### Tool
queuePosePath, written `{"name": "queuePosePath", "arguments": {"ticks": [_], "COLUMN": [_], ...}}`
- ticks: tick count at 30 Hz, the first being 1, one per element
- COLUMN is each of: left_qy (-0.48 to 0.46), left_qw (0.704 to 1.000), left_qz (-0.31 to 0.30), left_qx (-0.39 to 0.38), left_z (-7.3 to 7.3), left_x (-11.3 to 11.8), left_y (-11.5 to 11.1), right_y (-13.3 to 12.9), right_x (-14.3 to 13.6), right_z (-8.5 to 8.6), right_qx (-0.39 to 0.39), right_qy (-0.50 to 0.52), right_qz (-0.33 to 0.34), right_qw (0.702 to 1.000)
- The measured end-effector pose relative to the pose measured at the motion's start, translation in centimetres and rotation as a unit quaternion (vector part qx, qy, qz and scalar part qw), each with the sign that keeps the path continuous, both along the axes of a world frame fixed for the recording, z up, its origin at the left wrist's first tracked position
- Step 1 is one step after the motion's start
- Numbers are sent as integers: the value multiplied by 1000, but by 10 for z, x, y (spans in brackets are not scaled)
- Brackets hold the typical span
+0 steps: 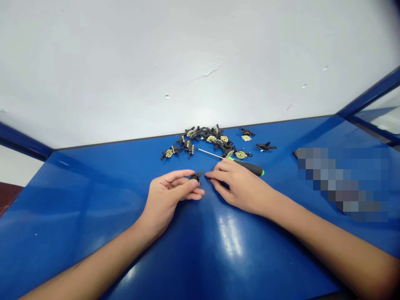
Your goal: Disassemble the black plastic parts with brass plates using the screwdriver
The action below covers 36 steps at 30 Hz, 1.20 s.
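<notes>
Between the thumb and fingers of my left hand (170, 191) is a small black plastic part (195, 176) with a metal piece sticking out toward the right. My right hand (236, 185) is just beside it, its thumb and fingertips closed on a small dark piece (208, 178) that is mostly hidden. A screwdriver (250, 167) with a black and green handle lies just beyond the right hand, its shaft pointing left toward a cluster of black parts with yellowish round plates (215, 139).
A blue tabletop (103, 200) runs back to a white wall (187, 62). Two black parts lie apart at the back right, one (266, 146) alone and one (246, 131) by a loose yellowish plate (246, 138). A pixelated object (340, 183) rests at the right.
</notes>
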State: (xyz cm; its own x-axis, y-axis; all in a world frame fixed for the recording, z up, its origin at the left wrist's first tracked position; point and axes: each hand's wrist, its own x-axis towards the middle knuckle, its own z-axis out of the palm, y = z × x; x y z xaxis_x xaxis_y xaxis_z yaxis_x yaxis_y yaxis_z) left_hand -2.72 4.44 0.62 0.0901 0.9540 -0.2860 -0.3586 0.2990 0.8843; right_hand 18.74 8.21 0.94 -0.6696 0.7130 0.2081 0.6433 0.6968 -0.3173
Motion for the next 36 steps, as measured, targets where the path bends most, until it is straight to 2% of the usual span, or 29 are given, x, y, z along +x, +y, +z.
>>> {"name": "queuePosePath", "arguments": {"ticks": [7, 10, 12, 14, 15, 18, 19, 21, 23, 28, 31, 33, 36], "left_qy": [16, 24, 34, 45, 51, 74, 81, 91, 93, 77, 64, 59, 49], "left_qw": [1000, 1000, 999, 999, 999, 997, 996, 994, 992, 993, 995, 995, 995], "left_qz": [-10, -13, -13, -11, -11, -19, -24, -31, -37, -36, -35, -36, -43], "left_qx": [1, 4, 8, 11, 13, 28, 36, 55, 71, 78, 71, 68, 71], "left_z": [0, 1, 1, 2, 2, 2, 2, 1, 0, 0, 1, 2, 2], "left_x": [1, 2, 3, 3, 4, 4, 4, 5, 6, 8, 7, 6, 5], "left_y": [0, -1, -1, -2, -2, -4, -4, -6, -7, -9, -8, -8, -8], "right_y": [1, 0, -1, -5, -7, -15, -18, -22, -24, -27, -29, -29, -26], "right_x": [0, 2, 2, 0, -2, -12, -15, -21, -24, -26, -26, -26, -25], "right_z": [4, 6, 9, 11, 11, 10, 9, 7, 5, 4, 5, 6, 6], "right_qx": [-17, -43, -68, -138, -196, -385, -421, -443, -423, -317, -275, -269, -302], "right_qy": [-4, 55, 131, 230, 279, 379, 392, 407, 413, 384, 373, 374, 401], "right_qz": [22, 23, 3, -39, -60, -86, -85, -89, -102, -126, -124, -123, -125], "right_qw": [1000, 997, 989, 963, 938, 837, 813, 794, 800, 858, 877, 879, 856]}}
